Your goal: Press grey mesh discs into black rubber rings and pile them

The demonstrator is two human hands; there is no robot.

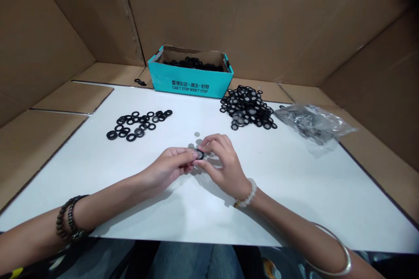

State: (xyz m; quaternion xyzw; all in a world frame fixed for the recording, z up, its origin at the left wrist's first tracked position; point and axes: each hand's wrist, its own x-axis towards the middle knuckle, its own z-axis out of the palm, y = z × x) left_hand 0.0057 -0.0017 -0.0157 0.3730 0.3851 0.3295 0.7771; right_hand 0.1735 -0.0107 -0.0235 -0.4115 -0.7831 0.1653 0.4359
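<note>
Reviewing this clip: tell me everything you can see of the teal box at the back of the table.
The teal cardboard box is open-topped and rectangular, with a plain brown inside. Its front wall bears dark printing: Chinese characters above "CAN'T STOP WON'T STOP". It sits square and upright at the far edge of the white board, against the brown cardboard backing. Black rings lie in a layer inside it. No hand touches it.
</note>
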